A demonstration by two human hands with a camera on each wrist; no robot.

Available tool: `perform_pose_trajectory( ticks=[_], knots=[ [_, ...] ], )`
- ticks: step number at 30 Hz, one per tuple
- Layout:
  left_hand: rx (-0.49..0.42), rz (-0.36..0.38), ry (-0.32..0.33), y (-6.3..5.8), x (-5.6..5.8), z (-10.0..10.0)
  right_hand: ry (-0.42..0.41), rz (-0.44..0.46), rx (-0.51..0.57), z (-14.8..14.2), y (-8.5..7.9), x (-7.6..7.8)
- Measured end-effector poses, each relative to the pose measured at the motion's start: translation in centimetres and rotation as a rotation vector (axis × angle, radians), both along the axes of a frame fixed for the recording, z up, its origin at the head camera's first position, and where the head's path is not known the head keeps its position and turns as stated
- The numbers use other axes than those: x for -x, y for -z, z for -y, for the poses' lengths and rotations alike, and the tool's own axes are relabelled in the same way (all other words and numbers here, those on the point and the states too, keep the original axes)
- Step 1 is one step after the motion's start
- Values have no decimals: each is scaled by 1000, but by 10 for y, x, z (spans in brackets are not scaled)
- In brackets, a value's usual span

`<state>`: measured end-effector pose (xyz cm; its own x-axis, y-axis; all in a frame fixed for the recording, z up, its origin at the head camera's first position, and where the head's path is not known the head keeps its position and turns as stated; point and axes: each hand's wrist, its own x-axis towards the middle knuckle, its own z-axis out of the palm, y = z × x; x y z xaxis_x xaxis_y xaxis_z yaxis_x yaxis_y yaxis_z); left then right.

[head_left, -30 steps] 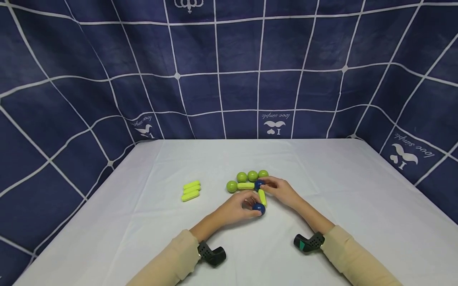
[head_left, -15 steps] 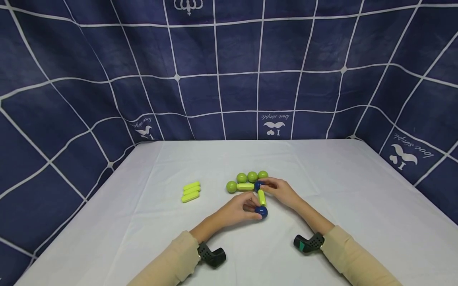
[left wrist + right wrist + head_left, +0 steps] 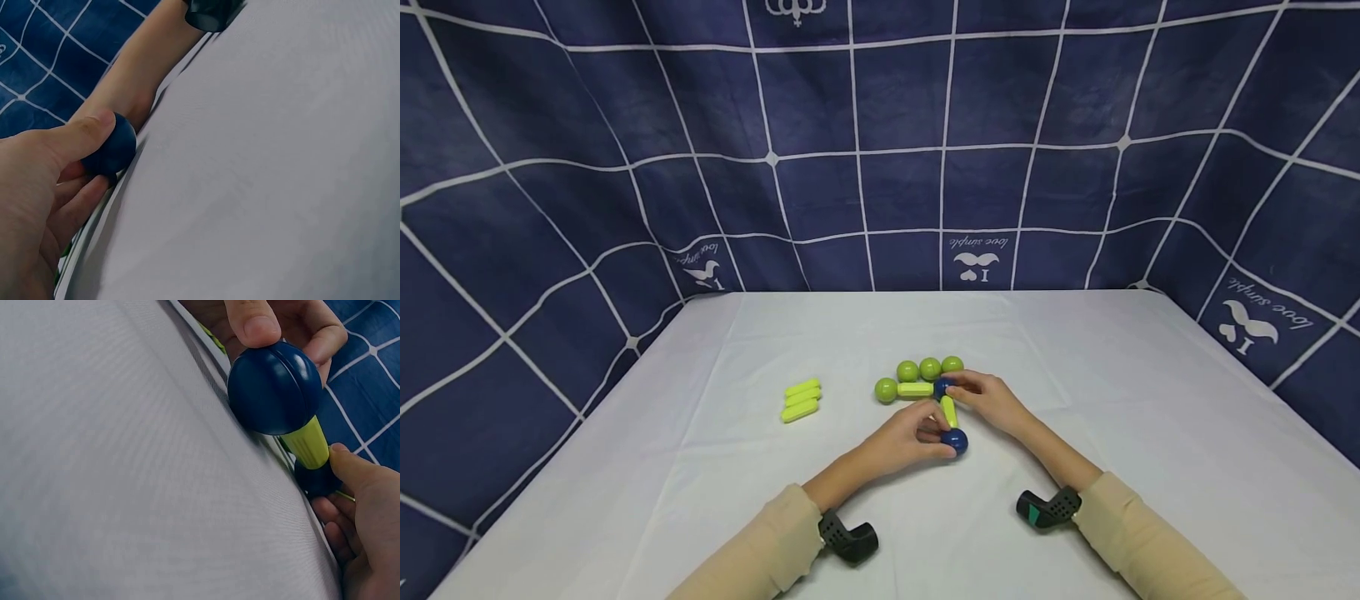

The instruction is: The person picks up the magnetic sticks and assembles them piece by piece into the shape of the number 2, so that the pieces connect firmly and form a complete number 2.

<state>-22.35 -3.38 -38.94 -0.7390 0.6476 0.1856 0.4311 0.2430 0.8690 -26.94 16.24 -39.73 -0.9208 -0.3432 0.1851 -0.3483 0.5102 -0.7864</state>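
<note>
My left hand pinches a blue ball between thumb and fingers, close over the white cloth. In the right wrist view this ball sits against one end of a yellow-green rod. At the rod's far end is a second blue ball, which my right hand holds by thumb and fingertips. Leftward from that ball runs another yellow-green rod, with a green ball at its other end. The left wrist view shows the thumb on top of the near blue ball.
Just behind the joined pieces, several green balls stand in a row. Loose yellow-green rods lie side by side to the left. A white cloth covers the table, and a dark blue checked curtain hangs around its back and sides.
The left hand has shifted slightly to the right with the near blue ball, which now sits at the near end of the rod. My right hand has stayed in place on the far ball.
</note>
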Motion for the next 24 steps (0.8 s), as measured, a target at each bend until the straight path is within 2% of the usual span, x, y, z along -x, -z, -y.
perform_pose_trajectory(
  ticks=[16,20,24],
  knots=[
    [21,4,-27,0,-3,-5,11,7,1,-1,1,-1],
    [28,-19,-20,1,-4,-4,14,12,-1,-1,3,-2],
    [20,-55,-52,0,-3,-3,7,3,17,0,3,-1]
  ],
)
